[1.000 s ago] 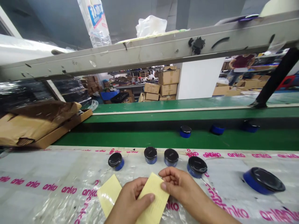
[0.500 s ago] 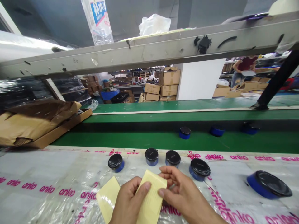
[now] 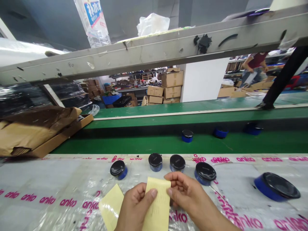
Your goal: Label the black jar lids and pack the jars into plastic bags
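My left hand (image 3: 136, 207) pinches a small stack of yellow paper sheets (image 3: 157, 205) with faint print, thumb on top. My right hand (image 3: 190, 195) has its thumb and fingers closed at the stack's upper right edge. Under and beside my left hand lies another yellow sheet (image 3: 112, 205), shiny on its surface. Just beyond my hands stand several round blue containers with black lids, among them a left one (image 3: 118, 169), a middle one (image 3: 155, 162) and one near my right hand (image 3: 205, 173). A container (image 3: 276, 186) sits apart at the far right.
Plastic film with pink lettering (image 3: 68, 202) covers the worktop. Beyond it, a green conveyor belt (image 3: 144, 144) carries more blue containers (image 3: 187, 136). A cardboard tray (image 3: 64, 136) with brown paper stands at left. A metal beam (image 3: 156, 48) crosses above. A person (image 3: 255, 67) stands far back.
The yellow stack has turned a little more upright in my hands, and my right thumb has shifted slightly along its edge. The view has tilted slightly. The distant person has bent and moved.
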{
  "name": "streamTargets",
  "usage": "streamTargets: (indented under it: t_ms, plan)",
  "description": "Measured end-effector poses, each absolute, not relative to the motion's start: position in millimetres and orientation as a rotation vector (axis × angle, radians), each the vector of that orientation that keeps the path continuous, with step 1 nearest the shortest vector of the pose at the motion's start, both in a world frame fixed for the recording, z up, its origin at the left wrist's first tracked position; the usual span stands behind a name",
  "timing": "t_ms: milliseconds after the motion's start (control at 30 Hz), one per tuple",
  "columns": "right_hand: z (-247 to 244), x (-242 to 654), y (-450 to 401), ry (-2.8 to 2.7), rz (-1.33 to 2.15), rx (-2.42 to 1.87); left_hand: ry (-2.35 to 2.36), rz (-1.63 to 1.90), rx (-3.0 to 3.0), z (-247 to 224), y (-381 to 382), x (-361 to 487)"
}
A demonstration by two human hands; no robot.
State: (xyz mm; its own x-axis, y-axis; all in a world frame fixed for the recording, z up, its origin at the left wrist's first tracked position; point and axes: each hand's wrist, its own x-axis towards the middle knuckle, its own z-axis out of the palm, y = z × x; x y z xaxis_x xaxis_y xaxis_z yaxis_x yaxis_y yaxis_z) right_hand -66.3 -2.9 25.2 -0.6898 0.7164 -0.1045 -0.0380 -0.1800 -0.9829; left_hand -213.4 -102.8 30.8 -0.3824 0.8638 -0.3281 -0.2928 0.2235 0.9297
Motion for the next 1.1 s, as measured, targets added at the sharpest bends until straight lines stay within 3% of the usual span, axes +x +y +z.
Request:
streamTargets:
  t_ms: [233,400,733,1100]
  plan:
    - [41,-66,-8,-1.732,1.925,-0.753,1.627,1.414,0.657,26,-101,-206]
    - [36,-63,-4,-1.727,1.946,-0.789,1.483,1.618,0.566,32,-96,-200]
    - [26,-63,-1,-1.744,1.992,-0.825,1.720,1.400,0.611,33,-101,-198]
    - [20,-58,1,-1.866,1.912,-0.802,1.618,1.472,0.647,27,-99,-197]
